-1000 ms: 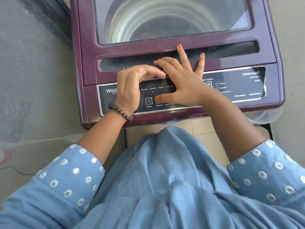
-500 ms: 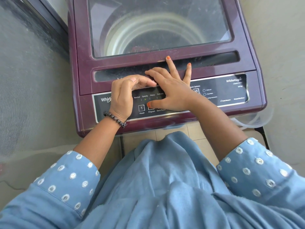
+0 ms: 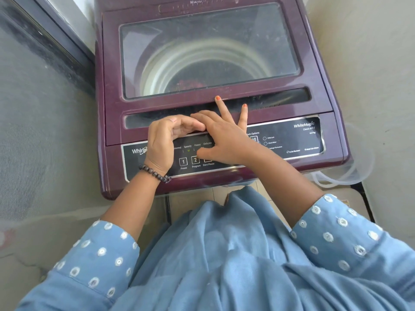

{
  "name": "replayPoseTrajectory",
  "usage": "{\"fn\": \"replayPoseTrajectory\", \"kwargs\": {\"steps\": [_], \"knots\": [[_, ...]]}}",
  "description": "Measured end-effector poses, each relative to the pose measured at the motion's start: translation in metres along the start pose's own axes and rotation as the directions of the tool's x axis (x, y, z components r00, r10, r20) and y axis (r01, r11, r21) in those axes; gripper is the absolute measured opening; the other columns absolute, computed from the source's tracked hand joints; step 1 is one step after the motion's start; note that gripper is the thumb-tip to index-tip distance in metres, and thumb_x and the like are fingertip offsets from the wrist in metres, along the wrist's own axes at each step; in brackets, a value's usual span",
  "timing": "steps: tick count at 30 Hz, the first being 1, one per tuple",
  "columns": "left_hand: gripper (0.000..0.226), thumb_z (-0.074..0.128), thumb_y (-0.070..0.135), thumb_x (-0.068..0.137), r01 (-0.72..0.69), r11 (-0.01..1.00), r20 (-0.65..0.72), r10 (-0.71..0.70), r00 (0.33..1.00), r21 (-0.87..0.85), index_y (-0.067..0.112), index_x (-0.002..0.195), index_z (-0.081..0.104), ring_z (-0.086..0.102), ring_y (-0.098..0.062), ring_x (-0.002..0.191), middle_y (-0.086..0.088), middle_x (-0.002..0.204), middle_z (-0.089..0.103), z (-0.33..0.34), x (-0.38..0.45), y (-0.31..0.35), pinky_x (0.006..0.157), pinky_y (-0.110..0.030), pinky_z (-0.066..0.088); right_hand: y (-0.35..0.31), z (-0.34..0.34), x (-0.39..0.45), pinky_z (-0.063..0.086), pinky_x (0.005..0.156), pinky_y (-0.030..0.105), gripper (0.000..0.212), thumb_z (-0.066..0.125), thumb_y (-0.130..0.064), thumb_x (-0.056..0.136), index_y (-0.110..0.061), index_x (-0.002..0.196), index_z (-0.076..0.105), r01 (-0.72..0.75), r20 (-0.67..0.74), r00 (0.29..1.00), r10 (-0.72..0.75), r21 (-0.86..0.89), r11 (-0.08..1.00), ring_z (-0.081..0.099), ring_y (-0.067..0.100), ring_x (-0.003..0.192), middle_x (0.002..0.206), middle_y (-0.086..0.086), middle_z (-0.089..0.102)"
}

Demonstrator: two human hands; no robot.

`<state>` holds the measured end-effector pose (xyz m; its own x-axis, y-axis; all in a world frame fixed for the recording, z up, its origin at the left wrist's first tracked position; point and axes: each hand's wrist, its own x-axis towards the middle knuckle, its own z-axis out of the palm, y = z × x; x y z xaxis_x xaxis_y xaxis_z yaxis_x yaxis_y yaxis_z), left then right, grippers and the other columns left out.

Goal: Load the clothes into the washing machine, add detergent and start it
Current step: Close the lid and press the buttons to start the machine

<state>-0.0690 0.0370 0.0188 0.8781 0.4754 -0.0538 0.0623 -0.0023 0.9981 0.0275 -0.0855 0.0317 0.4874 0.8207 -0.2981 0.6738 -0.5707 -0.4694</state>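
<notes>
The right hand has moved its thumb from the Program key onto the Start/Pause key of the black glossy control panel, so starting appears underway. The maroon top-loading washing machine fills the upper centre of the frame, lid closed. Right fingers are spread; the left hand rests loosely curled on the panel, holding nothing.

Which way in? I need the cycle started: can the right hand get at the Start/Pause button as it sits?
Probably yes. The right hand lies on the panel, its thumb at the Start/Pause button; nothing lies between.
</notes>
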Motion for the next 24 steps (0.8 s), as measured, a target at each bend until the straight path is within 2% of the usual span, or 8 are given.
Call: {"fn": "replayPoseTrajectory", "kwargs": {"steps": [2,4,7,11,14,18,24], "knots": [[0.049,0.026,0.017,0.086,0.015,1.0,-0.011,-0.015,1.0,0.02,0.003,0.085,0.074,0.072,-0.025,0.091,-0.008,0.086,0.076,0.002,0.001,0.001,0.084,-0.033,0.054,0.006,-0.007,0.0,-0.005,0.111,0.066,0.08,0.064,-0.047,0.081,-0.034,0.151,0.027,0.024,0.012,1.0,-0.024,-0.038,0.999,-0.01,0.019,0.151,0.156,-0.014,0.028],[0.05,0.025,0.016,0.087,0.02,0.999,-0.012,-0.02,1.0,0.046,0.001,0.087,0.073,0.072,-0.026,0.092,-0.012,0.089,0.076,0.006,0.001,0.001,0.086,-0.034,0.055,0.016,-0.016,-0.001,0.007,0.114,0.058,0.077,0.064,-0.047,0.082,-0.035,0.15,0.03,0.059,0.02,0.998,-0.058,-0.068,0.996,-0.002,0.015,0.151,0.154,-0.012,0.032],[0.051,0.025,0.015,0.089,0.011,0.998,-0.002,-0.011,1.0,0.057,0.004,0.085,0.074,0.072,-0.026,0.092,-0.011,0.089,0.076,0.013,0.003,0.002,0.086,-0.034,0.055,0.03,-0.026,-0.002,0.018,0.113,0.047,0.079,0.066,-0.045,0.08,-0.033,0.15,0.032,0.097,0.029,0.995,-0.095,-0.076,0.992,0.009,0.015,0.149,0.152,-0.009,0.036],[0.052,0.024,0.014,0.09,0.003,0.998,0.03,-0.004,1.0,0.057,0.007,0.086,0.075,0.071,-0.026,0.094,-0.011,0.09,0.076,0.026,0.008,0.002,0.087,-0.035,0.054,0.046,-0.031,-0.005,0.031,0.108,0.036,0.078,0.068,-0.041,0.08,-0.029,0.15,0.035,0.075,0.007,0.997,-0.074,-0.051,0.996,0.037,0.026,0.13,0.14,0.001,0.047],[0.048,0.029,0.022,0.087,0.0,0.999,0.071,-0.003,0.997,0.049,0.009,0.086,0.075,0.071,-0.024,0.096,-0.01,0.091,0.076,0.042,0.009,0.002,0.088,-0.034,0.054,0.055,-0.034,-0.005,0.035,0.106,0.038,0.076,0.071,-0.044,0.079,-0.029,0.147,0.039,0.079,0.004,0.997,-0.078,-0.061,0.995,0.044,0.027,0.122,0.135,0.0,0.052],[0.047,0.031,0.024,0.085,0.011,1.0,0.17,-0.011,0.985,0.001,0.005,0.092,0.073,0.071,-0.02,0.096,-0.011,0.093,0.075,0.072,0.008,0.002,0.086,-0.026,0.052,0.07,-0.044,-0.009,0.038,0.102,0.038,0.079,0.075,-0.049,0.077,-0.027,0.145,0.043,0.053,0.01,0.999,-0.053,-0.075,0.996,0.046,0.027,0.12,0.134,0.001,0.054],[0.053,0.029,0.03,0.085,-0.008,1.0,0.209,0.009,0.978,-0.005,0.003,0.096,0.073,0.07,-0.017,0.1,-0.012,0.096,0.074,0.099,0.013,0.0,0.088,-0.023,0.051,0.104,-0.066,-0.022,0.038,0.1,0.038,0.078,0.078,-0.044,0.076,-0.023,0.144,0.045,0.01,0.052,0.999,-0.007,-0.05,0.999,0.046,0.026,0.118,0.132,0.003,0.056]]}}
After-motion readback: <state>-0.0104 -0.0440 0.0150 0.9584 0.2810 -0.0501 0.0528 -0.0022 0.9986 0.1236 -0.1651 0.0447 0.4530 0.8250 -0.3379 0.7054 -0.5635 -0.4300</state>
